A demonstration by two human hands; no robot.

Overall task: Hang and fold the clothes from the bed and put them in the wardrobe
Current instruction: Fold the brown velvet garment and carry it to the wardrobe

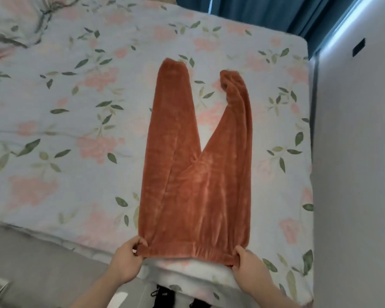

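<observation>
A pair of rust-orange fleece trousers [196, 174] lies spread flat on the bed [65, 130], waistband at the near edge, both legs pointing away in a V. My left hand [127, 261] pinches the left corner of the waistband. My right hand [247, 265] pinches the right corner, thumb on top. The far cuff of the right leg is bunched up.
The bed carries a pale floral cover and a pillow [13, 21] at the far left. A white wall or cabinet side [353, 174] runs along the bed's right edge. Teal curtains [265, 12] hang behind. Grey floor [31, 274] lies at the near left.
</observation>
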